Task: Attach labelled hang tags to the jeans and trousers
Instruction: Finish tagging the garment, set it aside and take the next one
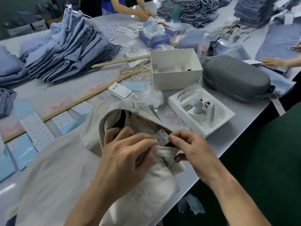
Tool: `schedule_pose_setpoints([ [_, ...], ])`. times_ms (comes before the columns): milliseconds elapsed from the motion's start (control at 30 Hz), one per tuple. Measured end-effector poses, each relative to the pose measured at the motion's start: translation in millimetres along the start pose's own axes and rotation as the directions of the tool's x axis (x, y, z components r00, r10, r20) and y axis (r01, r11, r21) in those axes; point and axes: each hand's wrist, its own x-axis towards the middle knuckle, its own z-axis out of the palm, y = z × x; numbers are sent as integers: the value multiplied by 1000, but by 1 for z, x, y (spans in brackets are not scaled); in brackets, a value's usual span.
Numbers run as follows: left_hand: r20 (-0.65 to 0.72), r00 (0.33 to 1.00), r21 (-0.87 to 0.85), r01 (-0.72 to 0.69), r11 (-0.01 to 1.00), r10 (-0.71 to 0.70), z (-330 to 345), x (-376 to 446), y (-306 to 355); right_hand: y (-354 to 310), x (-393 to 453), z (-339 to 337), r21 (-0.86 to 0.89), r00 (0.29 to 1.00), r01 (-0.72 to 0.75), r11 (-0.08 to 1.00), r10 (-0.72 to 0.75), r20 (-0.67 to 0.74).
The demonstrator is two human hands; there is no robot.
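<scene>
Cream trousers [65, 160] lie across the near part of the table, their waistband [130, 110] opened toward me. My left hand [128, 154] grips the waistband fabric with curled fingers. My right hand [190, 147] pinches a small white printed label [162, 138] at the inside of the waistband, its lower fingers curled under the folded cloth. A stack of white hang tags [121, 91] sits on the table just beyond the trousers. Sheets of printed stickers [36, 128] lie to the left.
Folded blue jeans [68, 46] are piled at back left and more at back right. An open white box [175, 69], a tray with a white controller [201, 110] and a grey case [236, 77] crowd the right. Wooden rulers [68, 106], strings and other people's hands [145, 13] lie beyond.
</scene>
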Motion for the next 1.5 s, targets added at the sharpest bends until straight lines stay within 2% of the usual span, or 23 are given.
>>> schedule_pose_setpoints([
  [233,-53,998,-37,-16,999,14,2,-4,0,8,-1,-1,64,999,40,997,-40,-1],
  [333,-316,947,-35,51,998,-59,-9,-15,-9,5,2,-8,-34,996,82,996,-83,-45],
  [367,-440,883,-59,154,986,-164,-15,-21,-18,3,4,-16,-103,983,126,987,-138,-120],
  [433,-579,662,-246,414,876,-475,-27,-31,-41,-4,8,-36,-281,916,189,941,-272,-296],
  [500,-479,451,-440,620,650,-753,-32,-37,-58,-11,12,-53,-497,860,155,854,-364,-357],
  [533,-366,427,-453,694,559,-827,-29,-41,-63,-12,14,-57,-608,851,122,785,-397,-343],
  [600,-159,550,-353,744,567,-820,-18,-43,-58,-10,18,-58,-710,839,118,694,-452,-302],
  [667,-52,700,-313,666,677,-712,-9,-36,-36,-12,20,-48,-651,841,194,734,-466,-275],
  [733,-34,790,-458,532,712,-613,-5,-27,-11,-17,18,-33,-581,817,288,762,-511,-266],
  [800,30,890,-693,346,632,-454,-4,-18,5,-28,14,-15,-564,737,394,726,-616,-278],
  [900,115,942,-952,195,237,-316,-12,-10,4,-50,-1,15,-579,601,563,590,-773,-204],
  [967,178,880,-983,134,-129,-440,-23,-11,-10,-57,-15,42,-636,502,655,409,-864,-39],
  [1000,207,828,-970,104,-220,-521,-26,-17,-21,-53,-23,57,-668,439,692,275,-894,86],
  [1033,213,770,-974,116,-197,-601,-25,-25,-31,-47,-30,73,-678,381,723,133,-895,231],
  [1067,187,729,-981,174,-85,-659,-23,-31,-39,-38,-36,87,-653,352,757,30,-860,370],
  [1100,112,730,-951,275,140,-674,-20,-40,-46,-31,-39,95,-617,328,784,-66,-800,503],
  [1133,-22,777,-816,349,460,-629,-16,-49,-52,-27,-34,94,-598,315,788,-143,-742,592],
  [1167,-141,839,-583,359,729,-526,-10,-59,-57,-26,-23,85,-617,335,761,-201,-694,638],
  [1200,-184,899,-336,322,885,-397,-4,-68,-61,-29,-7,71,-685,408,696,-215,-666,624],
  [1233,-153,932,-154,306,940,-328,1,-76,-62,-35,12,51,-801,570,584,-134,-635,522],
  [1300,-77,947,-20,310,951,-310,6,-84,-57,-56,40,10,-955,839,279,101,-509,192],
  [1367,-25,949,42,316,948,-315,7,-87,-50,-63,50,-22,-962,880,257,96,-435,191],
  [1500,107,913,106,382,918,-393,5,-78,-51,-75,70,17,-850,815,433,301,-533,226],
])
